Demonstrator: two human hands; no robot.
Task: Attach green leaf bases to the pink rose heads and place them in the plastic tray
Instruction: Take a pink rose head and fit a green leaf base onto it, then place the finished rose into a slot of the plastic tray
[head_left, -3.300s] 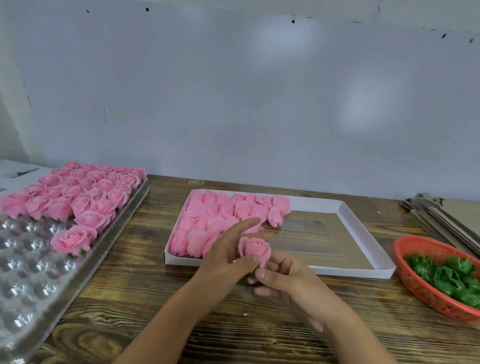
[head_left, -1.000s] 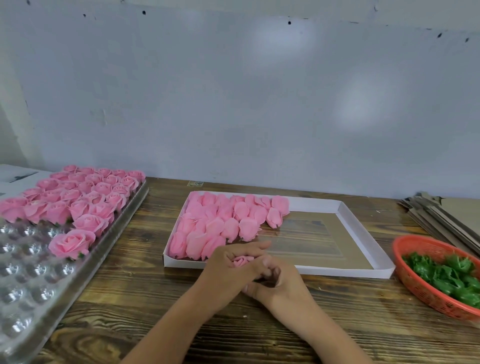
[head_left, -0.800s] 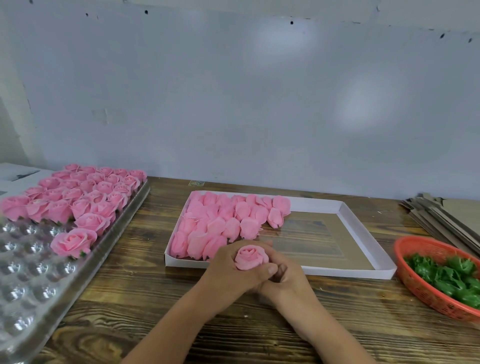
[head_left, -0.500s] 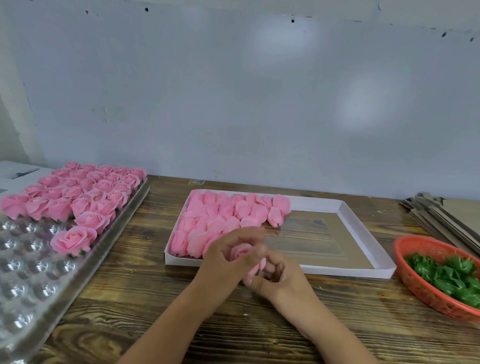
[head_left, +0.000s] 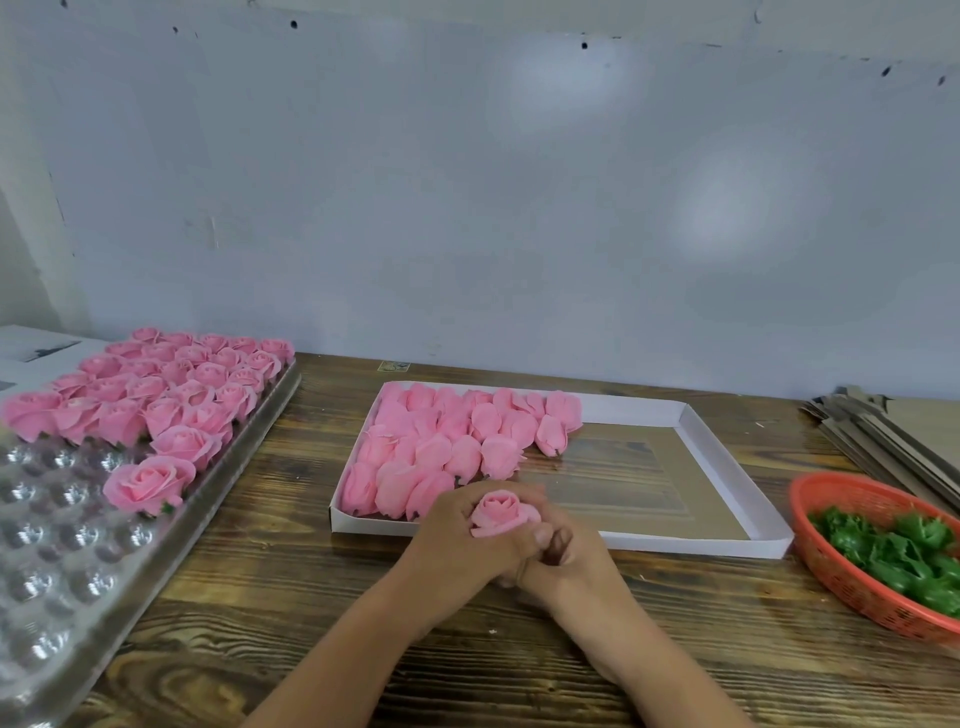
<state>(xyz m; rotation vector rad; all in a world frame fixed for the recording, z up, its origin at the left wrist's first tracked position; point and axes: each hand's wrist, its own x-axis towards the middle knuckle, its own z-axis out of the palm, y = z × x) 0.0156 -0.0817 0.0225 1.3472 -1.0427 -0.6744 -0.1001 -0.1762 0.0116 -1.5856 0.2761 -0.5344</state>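
A pink rose head (head_left: 503, 512) faces up between both hands, just in front of the white box. My left hand (head_left: 462, 545) wraps its fingers round the rose from the left. My right hand (head_left: 569, 564) is curled against the rose's underside; whatever it holds there is hidden. The clear plastic tray (head_left: 57, 561) lies at the left, its far rows filled with finished roses (head_left: 150, 483). Loose rose heads (head_left: 452, 452) fill the left half of the white box (head_left: 727, 452). Green leaf bases (head_left: 904, 551) lie in the orange basket (head_left: 831, 566) at the right.
A stack of flat cardboard pieces (head_left: 883, 431) lies at the back right. White paper (head_left: 36, 348) sits behind the plastic tray. The grey wall stands close behind the wooden table (head_left: 260, 597).
The rose head has turned in my hands and its open top now faces up; half a second ago my left fingers mostly covered it. Both hands stay in the same spot.
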